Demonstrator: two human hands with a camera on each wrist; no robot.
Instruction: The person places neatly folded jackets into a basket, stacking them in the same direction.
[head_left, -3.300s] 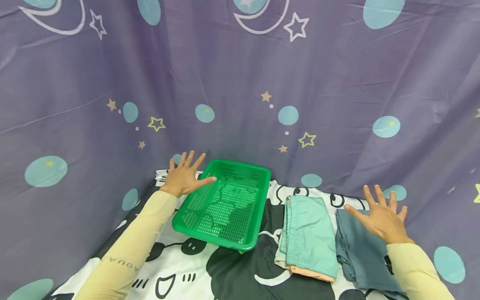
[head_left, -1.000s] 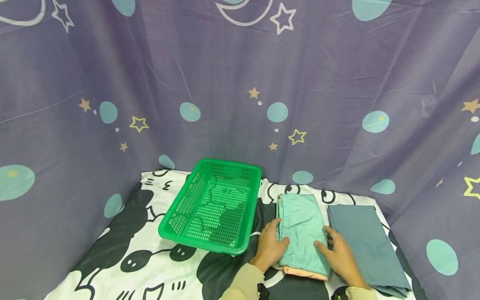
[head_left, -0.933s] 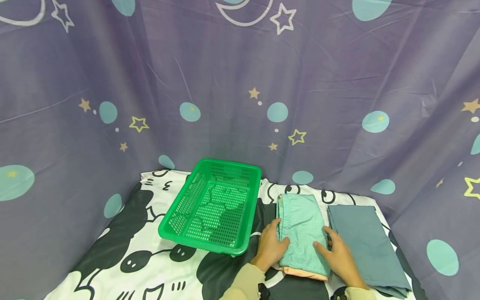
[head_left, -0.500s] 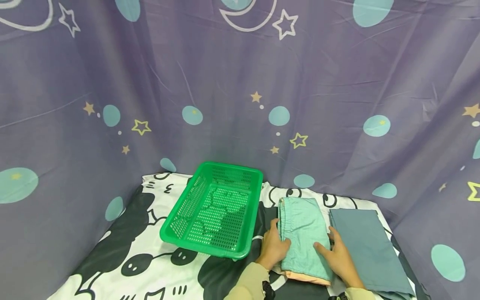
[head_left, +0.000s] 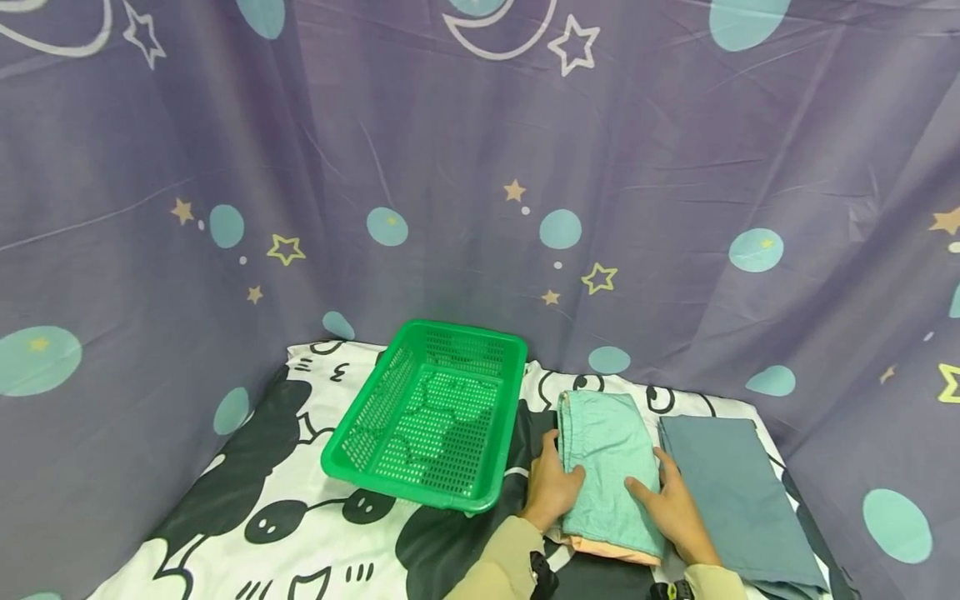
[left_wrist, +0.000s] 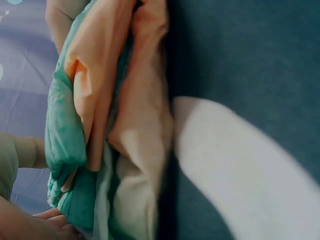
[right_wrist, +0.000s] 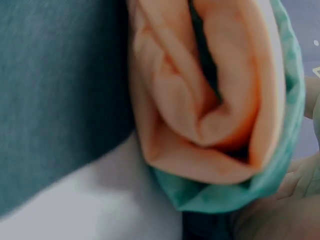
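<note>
Folded mint-green shorts (head_left: pixel 606 454), with peach cloth (right_wrist: pixel 200 100) in their layers, lie flat on the patterned sheet. My left hand (head_left: pixel 552 487) grips their left edge, thumb on top and fingers at the side. On the opposite edge my right hand (head_left: pixel 675 507) grips likewise, its thumb over the green cloth. In the left wrist view the peach layers (left_wrist: pixel 140 120) face the camera at the near end, and the left fingers (left_wrist: pixel 55 222) reach beneath the green fold. How far the fingers go under is partly hidden.
A green perforated plastic basket (head_left: pixel 429 417) stands to the left of the shorts. Folded blue-grey cloth (head_left: pixel 742 492) lies just right of my right hand. Behind everything hangs a purple curtain (head_left: pixel 450 150) with stars; the black-and-white sheet (head_left: pixel 262 475) covers the surface.
Both hands were spread wide above the basket and the blue-grey cloth; they have come down to the shorts' two sides. In the last second the fingers have tightened slightly on the edges.
</note>
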